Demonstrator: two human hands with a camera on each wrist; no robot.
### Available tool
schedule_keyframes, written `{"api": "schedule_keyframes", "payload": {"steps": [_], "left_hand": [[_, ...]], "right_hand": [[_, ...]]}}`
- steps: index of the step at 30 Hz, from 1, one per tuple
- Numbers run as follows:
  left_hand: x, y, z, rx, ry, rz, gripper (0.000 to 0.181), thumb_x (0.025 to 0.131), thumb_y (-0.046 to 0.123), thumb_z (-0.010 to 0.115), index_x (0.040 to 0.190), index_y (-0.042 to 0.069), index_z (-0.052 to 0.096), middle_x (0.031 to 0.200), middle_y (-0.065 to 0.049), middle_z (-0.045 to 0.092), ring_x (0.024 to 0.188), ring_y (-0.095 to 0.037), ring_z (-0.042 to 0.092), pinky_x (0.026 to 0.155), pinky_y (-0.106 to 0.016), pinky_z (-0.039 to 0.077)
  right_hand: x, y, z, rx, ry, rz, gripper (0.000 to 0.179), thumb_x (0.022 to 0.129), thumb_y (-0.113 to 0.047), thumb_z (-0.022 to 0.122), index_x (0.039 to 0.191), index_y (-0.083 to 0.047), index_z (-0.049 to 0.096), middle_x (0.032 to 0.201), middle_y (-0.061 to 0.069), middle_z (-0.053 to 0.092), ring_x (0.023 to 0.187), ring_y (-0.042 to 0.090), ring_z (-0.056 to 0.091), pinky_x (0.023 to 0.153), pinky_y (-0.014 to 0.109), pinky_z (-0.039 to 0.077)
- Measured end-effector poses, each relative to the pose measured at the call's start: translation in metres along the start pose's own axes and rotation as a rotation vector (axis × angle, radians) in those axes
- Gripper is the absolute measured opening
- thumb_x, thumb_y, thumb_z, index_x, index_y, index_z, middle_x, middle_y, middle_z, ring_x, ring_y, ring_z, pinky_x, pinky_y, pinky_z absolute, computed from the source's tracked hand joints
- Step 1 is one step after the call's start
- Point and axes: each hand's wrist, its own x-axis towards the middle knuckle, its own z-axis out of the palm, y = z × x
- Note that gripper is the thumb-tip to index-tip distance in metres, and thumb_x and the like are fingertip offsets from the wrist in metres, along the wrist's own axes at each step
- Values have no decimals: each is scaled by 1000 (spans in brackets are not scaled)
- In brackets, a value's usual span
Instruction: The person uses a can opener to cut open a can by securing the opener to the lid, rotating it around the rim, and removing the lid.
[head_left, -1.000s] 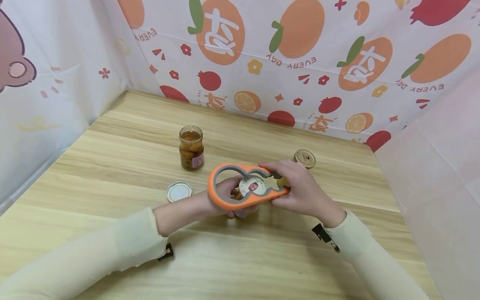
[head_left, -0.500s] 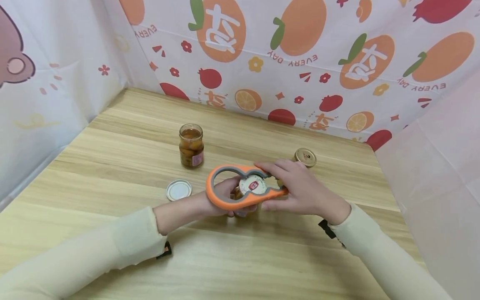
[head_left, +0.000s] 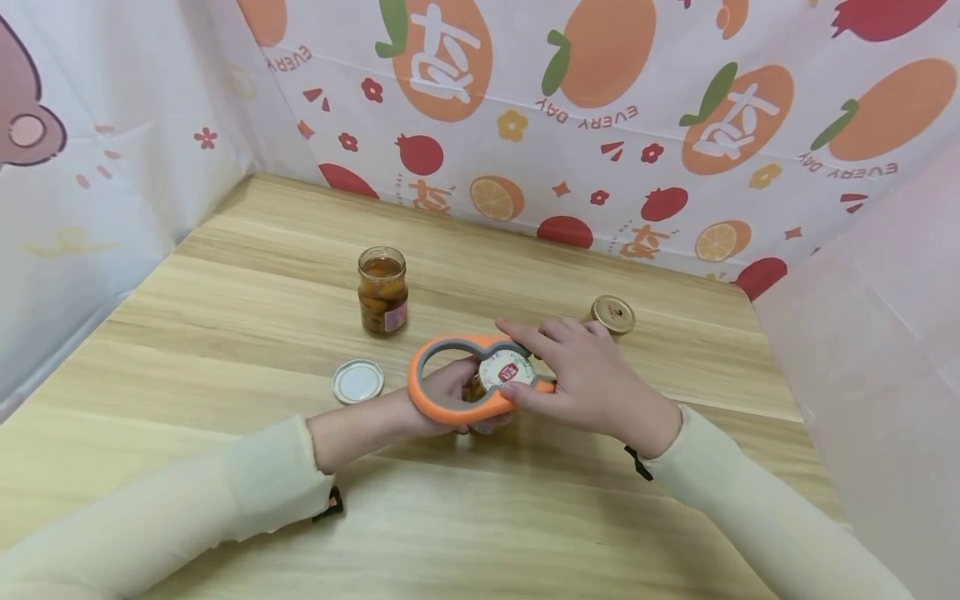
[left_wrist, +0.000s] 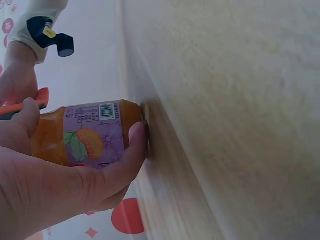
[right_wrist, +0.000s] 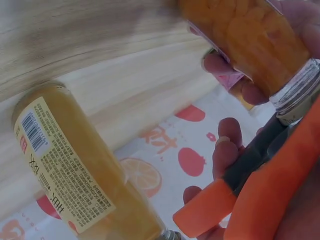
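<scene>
My left hand [head_left: 411, 408] holds a jar of orange fruit upright, fingers curled round its side. In the left wrist view this jar [left_wrist: 95, 137] shows a purple label, its base at the wooden table. Its printed white lid [head_left: 501, 365] sits between the toothed arms of an orange and grey jar opener [head_left: 450, 414]. My right hand [head_left: 596, 379] grips the opener's handle ends, with the thumb over the near arm by the lid. In the right wrist view, fingers [right_wrist: 227, 150] curl round the orange handles [right_wrist: 207, 207].
An uncovered glass jar [head_left: 383, 293] of dark orange fruit stands at the back left. A loose white lid [head_left: 357, 382] lies before it. Beyond my right hand stands a gold-capped bottle [head_left: 612, 315], seen in the right wrist view as a yellow-labelled bottle [right_wrist: 95, 165].
My right hand has slid left along the opener, its thumb now by the lid. The opener has shifted slightly left. My left hand and the jar stay about where they were.
</scene>
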Motion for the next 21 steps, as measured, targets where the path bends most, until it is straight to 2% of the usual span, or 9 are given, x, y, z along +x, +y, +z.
{"api": "schedule_keyframes", "payload": {"steps": [4,8,9,11,14,16,17,21], "left_hand": [[3,-1,3,-50,-4,28,62,96,11,66,151,7,36,110,-7,67,87,-18,57,64,-28,46],[4,-1,3,-84,-3,17,66,95,9,67,152,8,34,105,-7,67,81,-18,59,62,-28,45],[5,-1,3,-72,-2,22,66,94,9,68,152,9,34,106,-8,66,79,-19,58,62,-28,45],[6,-1,4,3,11,60,68,92,12,71,151,8,37,116,-7,65,87,-18,59,70,-28,48],[9,-2,6,154,42,140,74,88,14,76,151,7,37,136,-8,60,112,-19,59,92,-31,48],[10,-3,7,234,61,197,78,86,15,78,152,6,37,147,-8,53,130,-18,50,107,-32,40],[11,-3,7,255,62,216,79,86,15,78,152,5,37,149,-8,51,134,-20,48,109,-33,39],[12,-4,8,154,0,256,76,85,5,76,151,0,36,149,-13,50,134,-24,48,109,-30,39]], "right_hand": [[-2,1,2,-21,35,-12,68,89,-74,48,149,-42,43,107,-9,61,98,13,54,77,37,34],[-1,3,5,-33,46,-22,68,89,-74,46,149,-41,43,106,-8,61,98,12,54,76,36,33],[-1,3,5,-34,43,-23,69,89,-74,45,149,-40,43,107,-8,61,99,12,54,77,36,34],[-1,4,4,-41,32,-29,76,87,-79,44,151,-39,40,109,-8,61,102,13,55,79,37,35],[-3,5,2,-49,4,-50,96,79,-88,46,157,-34,30,116,-6,61,107,15,56,84,39,39],[-3,6,1,-47,-7,-71,109,72,-90,52,158,-29,26,118,-6,61,109,15,57,84,40,42],[-4,6,1,-41,-10,-83,112,70,-89,56,158,-27,26,118,-6,62,110,15,57,84,40,43],[-5,8,-1,-32,3,-124,101,72,-74,73,151,-21,40,117,-6,64,106,13,60,79,38,48]]}}
